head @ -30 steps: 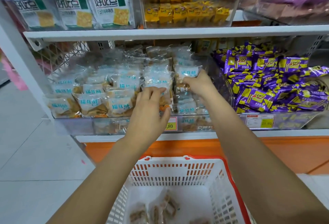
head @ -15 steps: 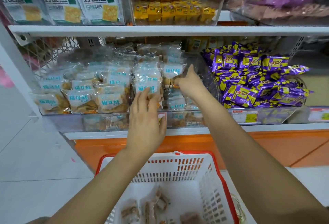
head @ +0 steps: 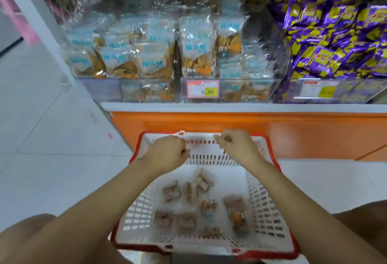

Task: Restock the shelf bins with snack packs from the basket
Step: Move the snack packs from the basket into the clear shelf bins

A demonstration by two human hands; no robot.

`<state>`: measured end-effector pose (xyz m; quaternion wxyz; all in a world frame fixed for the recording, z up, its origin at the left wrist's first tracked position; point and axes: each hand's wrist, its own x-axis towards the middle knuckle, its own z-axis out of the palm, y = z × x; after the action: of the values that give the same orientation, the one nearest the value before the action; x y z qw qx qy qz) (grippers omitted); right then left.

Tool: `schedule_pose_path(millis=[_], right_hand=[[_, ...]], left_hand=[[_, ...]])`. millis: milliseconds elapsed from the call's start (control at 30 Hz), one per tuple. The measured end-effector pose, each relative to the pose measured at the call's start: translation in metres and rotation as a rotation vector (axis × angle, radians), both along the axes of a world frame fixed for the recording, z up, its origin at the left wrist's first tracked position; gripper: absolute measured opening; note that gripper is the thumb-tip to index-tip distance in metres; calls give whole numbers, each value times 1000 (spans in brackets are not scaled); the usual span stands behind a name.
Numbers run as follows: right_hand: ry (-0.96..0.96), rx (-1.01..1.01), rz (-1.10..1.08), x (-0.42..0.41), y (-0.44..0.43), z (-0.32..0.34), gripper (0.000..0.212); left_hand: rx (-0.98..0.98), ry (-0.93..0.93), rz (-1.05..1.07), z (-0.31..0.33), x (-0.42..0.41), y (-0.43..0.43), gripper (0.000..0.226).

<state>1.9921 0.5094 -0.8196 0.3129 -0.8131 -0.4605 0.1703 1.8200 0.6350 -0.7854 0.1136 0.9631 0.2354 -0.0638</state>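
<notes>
A white basket with a red rim [head: 270, 211] sits low in front of me, with several small brown snack packs [head: 189, 192] on its floor. My left hand [head: 167, 152] and my right hand [head: 236, 146] hover over the basket's far rim, fingers curled, and hold nothing. On the shelf above, a clear bin [head: 251, 90] is heaped with clear snack packs with blue labels [head: 196, 48]. A second clear bin [head: 100, 87] to its left holds the same packs.
Purple and yellow snack packs [head: 335, 39] fill a bin on the right. Price tags [head: 203, 88] are stuck to the bin fronts. An orange base panel [head: 293, 136] runs under the white shelf edge. White tiled floor [head: 41, 148] lies to the left.
Both hands have left the shelf bin and dropped to the basket's far rim. The view has tilted down, so more of the basket shows.
</notes>
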Motion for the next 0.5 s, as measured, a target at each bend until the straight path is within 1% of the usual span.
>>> schedule_pose_path(millis=[67,100,133,167,200,233,267,400,433,500], right_hand=[[69,-273,42,-6,-10,-60,39],[121,-419,56,-12,-15,-80,28],[149,-555,117,-19,-23,-100,13],[137,-666,192,-26,-31,-116,30],[86,-753,301,-29,-39,-132,51],[26,-807,417,-37,-46,-144,64],[-45,-817,511,-42,-50,-154,71],[-293,-810,760,-52,-56,-190,89],[-330,-809,798,-53,-57,-196,91],[-374,-817,837,-53,-55,-209,86]], left_hand=[[-67,211,-2,-28,-21,2,29],[-96,312,2,-40,-32,3,26],[-114,403,8,-50,-44,5,27],[-121,474,16,-59,-55,8,30],[-116,520,24,-63,-64,12,33],[-118,554,39,-68,-74,16,35],[-115,574,53,-72,-80,20,37],[-114,565,89,-83,-90,30,39],[-110,558,95,-86,-89,31,39],[-105,559,110,-90,-86,34,38]])
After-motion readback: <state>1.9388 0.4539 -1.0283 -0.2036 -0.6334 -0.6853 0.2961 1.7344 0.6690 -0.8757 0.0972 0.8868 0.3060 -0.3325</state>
